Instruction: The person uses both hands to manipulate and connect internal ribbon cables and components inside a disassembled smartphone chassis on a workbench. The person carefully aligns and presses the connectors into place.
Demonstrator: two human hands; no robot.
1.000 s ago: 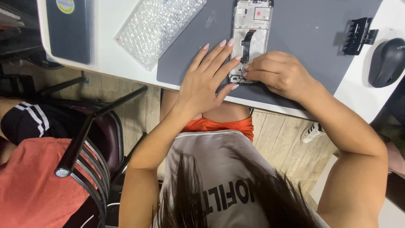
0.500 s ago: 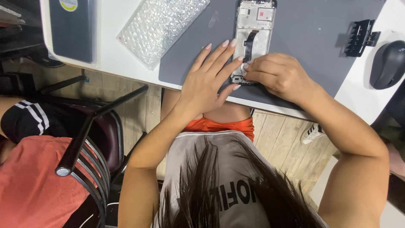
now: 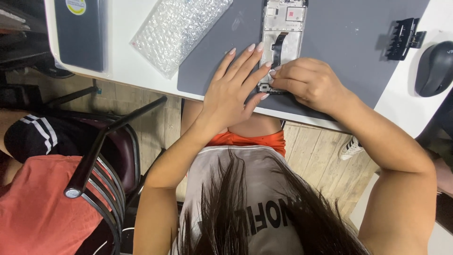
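Little has moved since the earlier frames: both hands remain at the near end of the opened phone frame, the view having only drifted slightly.

Head camera, looking down: the left hand lies flat on the grey mat, its fingers spread and stretched out straight, the tips resting against the left edge of the phone frame; it grips nothing. The right hand is curled over the frame's near end, its fingertips drawn together and pressed onto a small part there; whether they pinch anything cannot be told, since the knuckles hide the spot. The phone frame lies face-open and lengthwise on the mat, its far end cut by the top edge of the picture, a dark strip running down its middle.

The mat sits on a white worktop. To the left of the mat lies a sheet of bubble wrap, partly over the mat's corner, and further left a dark flat slab in clear film. At the right, a black ridged clip stands at the mat's edge, with a dark computer mouse just beside it. Below the worktop, another person in a red top sits on a black metal chair at the left
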